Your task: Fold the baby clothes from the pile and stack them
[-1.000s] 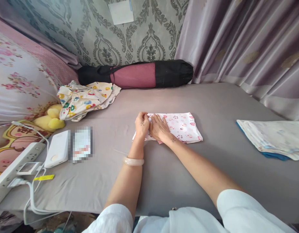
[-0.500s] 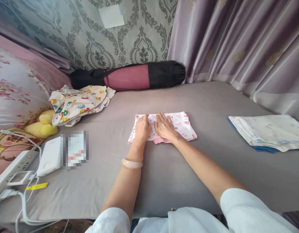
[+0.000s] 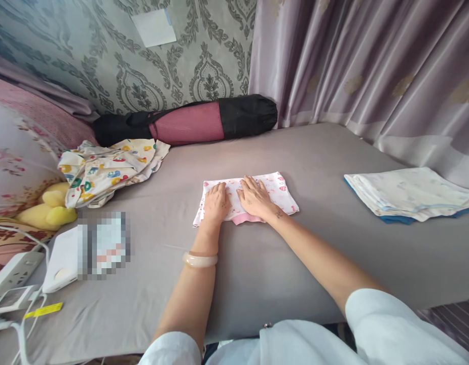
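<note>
A folded white garment with a pink and red print [image 3: 277,195] lies flat on the grey sheet [image 3: 257,274]. A plain pink edge shows along its near side. My left hand [image 3: 216,202] rests palm down on the garment's left part, with its fingers stretched forward. Just right of it, my right hand [image 3: 254,196] presses flat on the garment's middle, fingers slightly spread. Neither hand grips the cloth. The palms hide part of the print.
A stack of folded cloths [image 3: 412,190] lies at the right. At the far left sit a crumpled patterned cloth [image 3: 112,167], a white power bank [image 3: 65,258] and a power strip [image 3: 13,274] with cables. A rolled mat in a bag [image 3: 188,121] lies along the wall.
My left hand's fingers have flattened and stretched out on the garment. The right hand stays flat in nearly the same spot. The whole view has turned slightly to the right.
</note>
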Tool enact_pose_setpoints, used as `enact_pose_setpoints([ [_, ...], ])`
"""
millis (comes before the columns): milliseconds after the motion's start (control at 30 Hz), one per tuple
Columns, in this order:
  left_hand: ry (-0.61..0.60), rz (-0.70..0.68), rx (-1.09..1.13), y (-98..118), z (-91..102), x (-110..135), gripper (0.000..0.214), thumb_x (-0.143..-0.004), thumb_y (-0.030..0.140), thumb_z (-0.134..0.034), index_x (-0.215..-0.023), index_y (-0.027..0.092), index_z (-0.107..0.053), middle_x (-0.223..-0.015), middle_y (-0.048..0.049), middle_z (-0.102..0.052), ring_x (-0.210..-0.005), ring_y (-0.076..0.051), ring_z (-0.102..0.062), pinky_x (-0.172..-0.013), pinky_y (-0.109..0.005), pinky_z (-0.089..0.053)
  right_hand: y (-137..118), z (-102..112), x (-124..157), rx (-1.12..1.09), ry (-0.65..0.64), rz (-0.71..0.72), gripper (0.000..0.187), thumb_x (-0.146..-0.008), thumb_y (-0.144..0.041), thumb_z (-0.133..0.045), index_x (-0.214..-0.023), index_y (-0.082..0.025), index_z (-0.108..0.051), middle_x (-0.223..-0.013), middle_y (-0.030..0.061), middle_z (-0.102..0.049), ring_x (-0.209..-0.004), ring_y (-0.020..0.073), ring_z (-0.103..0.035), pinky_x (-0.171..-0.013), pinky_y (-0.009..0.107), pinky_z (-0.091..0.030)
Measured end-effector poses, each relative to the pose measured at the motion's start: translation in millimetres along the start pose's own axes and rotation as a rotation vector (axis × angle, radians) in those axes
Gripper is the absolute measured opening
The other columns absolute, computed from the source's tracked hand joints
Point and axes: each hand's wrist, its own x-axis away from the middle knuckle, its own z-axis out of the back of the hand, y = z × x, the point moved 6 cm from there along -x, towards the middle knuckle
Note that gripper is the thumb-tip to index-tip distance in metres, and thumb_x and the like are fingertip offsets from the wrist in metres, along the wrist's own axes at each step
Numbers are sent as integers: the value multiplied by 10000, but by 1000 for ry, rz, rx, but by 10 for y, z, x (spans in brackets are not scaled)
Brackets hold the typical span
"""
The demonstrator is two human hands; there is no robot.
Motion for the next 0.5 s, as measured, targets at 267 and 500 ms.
enact_pose_setpoints([
  [267, -213, -75, -481, 64, -75, 12, 284, -949, 221, -352, -1142, 142, -545, -1114, -168, -661, -1085, -324, -608, -931, -475, -463, 114, -29, 98, 28, 10, 12, 601, -1025, -387, -217, -1483, -42, -396, -1585, 165, -307, -1475, 279, -242, -1204, 461, -130],
  [500, -214, -106, -525, 63, -65, 11, 301, -959, 230, -363, -1190, 150, -539, -1180, -159, -664, -1111, -306, -613, -940, -464, -475, 105, 5, 84, 3, -23, 5, 594, -1016, -370, -237, -1491, -42, -380, -1583, 166, -313, -1474, 274, -251, -1203, 444, -153],
])
